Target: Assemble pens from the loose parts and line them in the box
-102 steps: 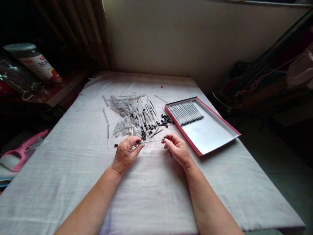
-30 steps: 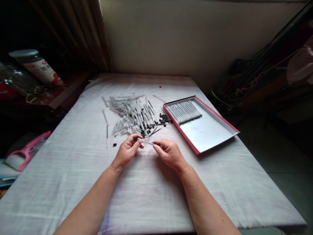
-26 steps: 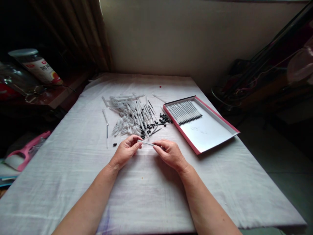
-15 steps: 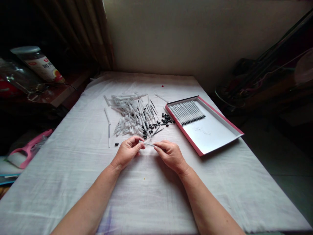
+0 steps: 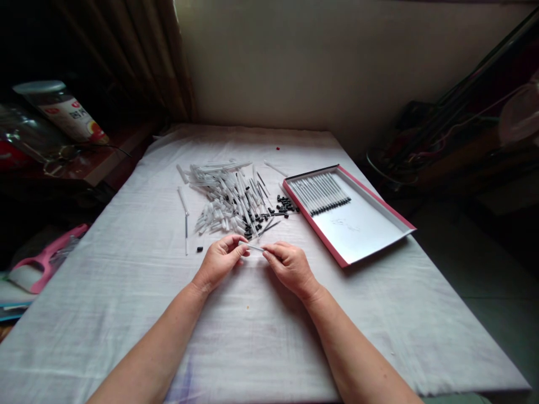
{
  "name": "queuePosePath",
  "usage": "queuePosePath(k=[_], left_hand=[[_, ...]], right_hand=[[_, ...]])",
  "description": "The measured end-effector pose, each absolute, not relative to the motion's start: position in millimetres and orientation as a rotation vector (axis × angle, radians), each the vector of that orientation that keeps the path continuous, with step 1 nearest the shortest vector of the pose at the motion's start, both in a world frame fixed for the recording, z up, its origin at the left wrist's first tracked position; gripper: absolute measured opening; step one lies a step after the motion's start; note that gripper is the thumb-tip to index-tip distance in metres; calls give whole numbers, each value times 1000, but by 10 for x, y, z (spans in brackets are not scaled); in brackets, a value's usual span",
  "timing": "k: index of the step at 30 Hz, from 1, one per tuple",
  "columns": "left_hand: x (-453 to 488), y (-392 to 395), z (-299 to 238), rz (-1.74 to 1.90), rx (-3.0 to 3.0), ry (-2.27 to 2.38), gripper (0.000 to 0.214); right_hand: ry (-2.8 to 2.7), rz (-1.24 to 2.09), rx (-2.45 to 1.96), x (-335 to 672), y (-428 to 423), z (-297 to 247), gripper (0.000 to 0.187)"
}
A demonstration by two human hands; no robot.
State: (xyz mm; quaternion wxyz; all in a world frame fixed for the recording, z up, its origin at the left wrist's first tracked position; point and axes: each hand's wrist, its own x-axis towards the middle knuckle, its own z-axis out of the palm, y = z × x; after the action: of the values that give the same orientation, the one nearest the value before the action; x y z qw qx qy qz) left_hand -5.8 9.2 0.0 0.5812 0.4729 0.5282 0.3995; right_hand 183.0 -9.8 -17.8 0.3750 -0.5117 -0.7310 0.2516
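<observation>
I'm looking down at a tabletop (image 5: 269, 348) covered in a wrinkled, pale white cloth, pushed close to a plain beige wall (image 5: 286, 73). A brown pleated curtain (image 5: 138, 56) hangs at the far left, above a dark side shelf where I can make out a clear jar with a pale lid (image 5: 71, 115). In the middle lies a loose pile of translucent plastic pen parts (image 5: 223, 193), with small black plastic plugs (image 5: 287, 205) scattered along its right side. Beyond them, a shallow red-edged cardboard tray with a white floor (image 5: 366, 235) carries a neat row of black-ended clear pens (image 5: 322, 193). My left hand (image 5: 222, 259) is curled, pinching one end of a slim whitish pen tube (image 5: 255, 247) just in front of the pile. My right hand (image 5: 290, 266) grips its other end, fingers folded.
</observation>
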Motion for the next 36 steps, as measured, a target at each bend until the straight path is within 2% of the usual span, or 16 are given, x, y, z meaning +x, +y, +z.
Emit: queuePosePath(k=[5,11,14,17,19,25,31,36], left_hand=[[-44,92,3,921,1143,1227,41],[-130,86,-9,999,1221,1253,54],[-292,136,-40,1157,1447,1391,47],[-461,214,-88,1324,1740,1725,34],[-527,258,-137,1314,1858,1850,32],[-519,297,-337,1151,2080,1875,36],[-521,292,-390,1102,2109,1918,38],[-470,289,-329,1124,2069,1778,40]], right_hand=[[-1909,645,-1370,1852,-88,-134,19],[-1807,501,-1414,1980,-73,22,22],[-1662,364,-1467,2314,56,159,25],[-1517,220,-1631,2855,344,269,30],[-1409,159,-1809,3238,598,296,35],[-1352,105,-2238,3919,1244,147,41],[-1338,115,-2322,4024,1563,-85,42],[-1348,118,-2361,4024,1771,-174,44]])
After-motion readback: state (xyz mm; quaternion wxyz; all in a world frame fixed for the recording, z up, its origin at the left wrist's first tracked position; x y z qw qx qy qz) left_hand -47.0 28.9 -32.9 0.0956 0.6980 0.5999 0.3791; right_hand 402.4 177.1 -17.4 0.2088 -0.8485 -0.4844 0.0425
